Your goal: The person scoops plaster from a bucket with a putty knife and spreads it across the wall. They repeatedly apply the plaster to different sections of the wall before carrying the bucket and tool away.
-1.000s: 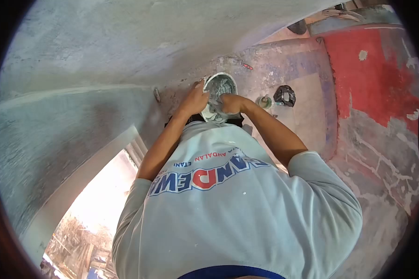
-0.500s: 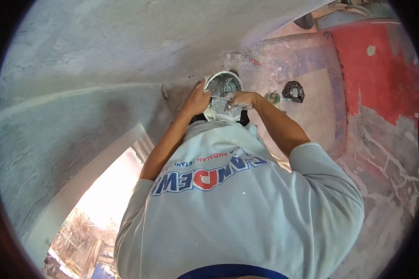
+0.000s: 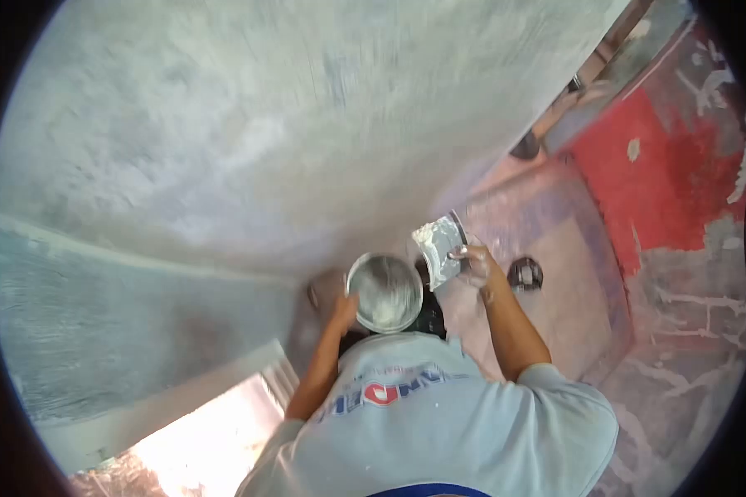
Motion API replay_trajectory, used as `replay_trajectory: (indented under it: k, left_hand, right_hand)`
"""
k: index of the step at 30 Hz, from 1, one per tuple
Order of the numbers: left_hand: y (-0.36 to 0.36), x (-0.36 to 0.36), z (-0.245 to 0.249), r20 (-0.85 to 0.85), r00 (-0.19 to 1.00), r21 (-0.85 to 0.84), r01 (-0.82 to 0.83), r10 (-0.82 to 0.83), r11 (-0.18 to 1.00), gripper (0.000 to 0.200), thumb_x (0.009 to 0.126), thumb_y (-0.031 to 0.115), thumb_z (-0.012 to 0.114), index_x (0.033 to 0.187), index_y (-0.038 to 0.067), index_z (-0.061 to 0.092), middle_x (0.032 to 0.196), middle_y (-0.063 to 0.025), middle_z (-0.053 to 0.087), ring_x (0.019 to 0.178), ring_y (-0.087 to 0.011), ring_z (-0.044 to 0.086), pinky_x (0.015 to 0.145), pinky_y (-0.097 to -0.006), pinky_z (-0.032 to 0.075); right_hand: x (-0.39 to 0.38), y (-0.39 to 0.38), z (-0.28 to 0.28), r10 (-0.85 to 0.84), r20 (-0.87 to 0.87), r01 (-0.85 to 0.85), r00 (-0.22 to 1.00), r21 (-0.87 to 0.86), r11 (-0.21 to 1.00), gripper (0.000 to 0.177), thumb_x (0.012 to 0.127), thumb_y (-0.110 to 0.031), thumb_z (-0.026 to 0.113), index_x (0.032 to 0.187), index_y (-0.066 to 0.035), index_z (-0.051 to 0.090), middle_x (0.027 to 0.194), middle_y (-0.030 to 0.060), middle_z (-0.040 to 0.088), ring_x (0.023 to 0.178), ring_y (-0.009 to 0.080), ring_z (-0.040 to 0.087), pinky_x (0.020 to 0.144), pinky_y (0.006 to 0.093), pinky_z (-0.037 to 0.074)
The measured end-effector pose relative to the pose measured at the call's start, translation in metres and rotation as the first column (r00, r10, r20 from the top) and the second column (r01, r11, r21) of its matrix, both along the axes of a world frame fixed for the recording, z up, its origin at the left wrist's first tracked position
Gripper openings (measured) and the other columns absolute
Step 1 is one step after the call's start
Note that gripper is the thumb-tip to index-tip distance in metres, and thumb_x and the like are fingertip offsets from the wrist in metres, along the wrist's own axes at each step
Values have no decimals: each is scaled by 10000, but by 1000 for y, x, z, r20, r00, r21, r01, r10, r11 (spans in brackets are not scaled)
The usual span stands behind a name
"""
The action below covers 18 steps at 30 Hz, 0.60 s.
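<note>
My left hand [image 3: 346,310] grips the left rim of a round bucket [image 3: 385,293], whose inside shows whitish material smeared by motion. To the right of the bucket, my right hand [image 3: 475,264] is closed on a flat, wide scraper blade [image 3: 441,253]. White paste [image 3: 427,238] lies along the blade's left and upper edge. The blade is raised near the wall and apart from the bucket.
A large grey-green plastered wall [image 3: 224,141] spans the top and left. On the floor [image 3: 572,273] at right lies a black bag [image 3: 525,273]. Beyond it stands a red and grey wall [image 3: 663,182]. A bright opening [image 3: 215,431] is at lower left.
My right hand has moved from over the bucket out to the right, and the blade now shows with paste on it. The view has shifted, so hands and bucket appear lower.
</note>
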<state>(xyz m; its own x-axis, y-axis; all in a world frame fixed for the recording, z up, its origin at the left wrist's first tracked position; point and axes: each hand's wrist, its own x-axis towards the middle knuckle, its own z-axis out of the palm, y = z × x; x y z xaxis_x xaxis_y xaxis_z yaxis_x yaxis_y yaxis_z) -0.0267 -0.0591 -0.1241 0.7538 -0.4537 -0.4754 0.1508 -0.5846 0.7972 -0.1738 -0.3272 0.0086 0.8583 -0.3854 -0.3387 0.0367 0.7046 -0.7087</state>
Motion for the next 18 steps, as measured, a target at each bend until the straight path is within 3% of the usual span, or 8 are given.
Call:
replay_trajectory:
  k: [2, 3, 4, 10, 13, 14, 16, 18]
  left_hand:
    - [5, 20, 13, -416, 910, 67, 25, 5, 997, 397, 832, 111, 491, 1199, -38, 523, 987, -84, 553, 881, -200, 511, 781, -353, 435]
    - [25, 15, -61, -264, 963, -41, -71, 58, 997, 347, 858, 179, 505, 1103, -51, 592, 964, -125, 612, 906, -223, 539, 800, -382, 440]
    - [24, 5, -35, -321, 925, -196, -276, 204, 941, 337, 848, 178, 521, 1078, -55, 602, 937, -110, 608, 890, -210, 543, 788, -378, 440]
    - [35, 22, -20, -565, 774, -282, -507, 286, 815, 365, 748, 100, 549, 1086, -34, 578, 973, -128, 604, 876, -272, 591, 808, -399, 477]
    - [38, 10, 7, -664, 663, -233, -623, 346, 747, 379, 728, 109, 523, 1077, -29, 581, 990, -152, 613, 877, -323, 622, 802, -457, 516]
    - [46, 7, 6, -662, 679, -289, -622, 318, 728, 406, 738, 122, 507, 1113, -23, 560, 1018, -158, 608, 919, -325, 620, 825, -462, 519]
    - [70, 21, -18, -683, 685, -366, -621, 253, 693, 463, 752, 128, 480, 1189, -17, 521, 1087, -172, 599, 978, -347, 615, 843, -493, 524]
    - [82, 21, -23, -699, 664, -350, -641, 264, 684, 484, 748, 128, 479, 1208, -18, 508, 1106, -175, 595, 992, -353, 612, 854, -501, 522]
  right_hand:
    - [14, -11, 14, -118, 64, 111, 991, 104, 988, 345, 740, -45, 610, 1083, -28, 579, 891, 33, 626, 820, 173, 620, 746, 353, 530]
    - [24, -10, 21, -211, 11, 205, 978, 173, 963, 339, 745, -33, 588, 1084, -26, 570, 887, 35, 624, 810, 173, 619, 743, 352, 535]
    - [38, -1, 54, -165, 216, 157, 962, 51, 986, 359, 749, -8, 566, 1108, -16, 561, 915, 54, 636, 845, 175, 631, 758, 333, 539]
    - [88, -18, 136, -256, 390, 228, 885, 118, 967, 268, 770, -23, 596, 1037, -28, 573, 848, 29, 614, 744, 157, 625, 703, 324, 553]
    - [96, -7, 190, -239, 342, 290, 909, -106, 951, 269, 794, 11, 559, 1061, -21, 560, 857, 30, 617, 744, 146, 616, 683, 325, 532]
    - [101, 1, 204, -324, 321, 414, 890, -270, 869, 282, 791, 40, 544, 1070, 6, 572, 856, 27, 616, 736, 140, 613, 653, 327, 520]
    - [120, 11, 222, -299, 241, 327, 923, -902, 283, 304, 743, 49, 569, 1045, 21, 599, 777, 68, 614, 664, 210, 604, 599, 330, 513]
    - [138, 0, 229, -406, 481, 342, 777, -864, -370, 374, 731, 72, 541, 1099, 33, 601, 848, 134, 637, 740, 275, 636, 656, 369, 532]
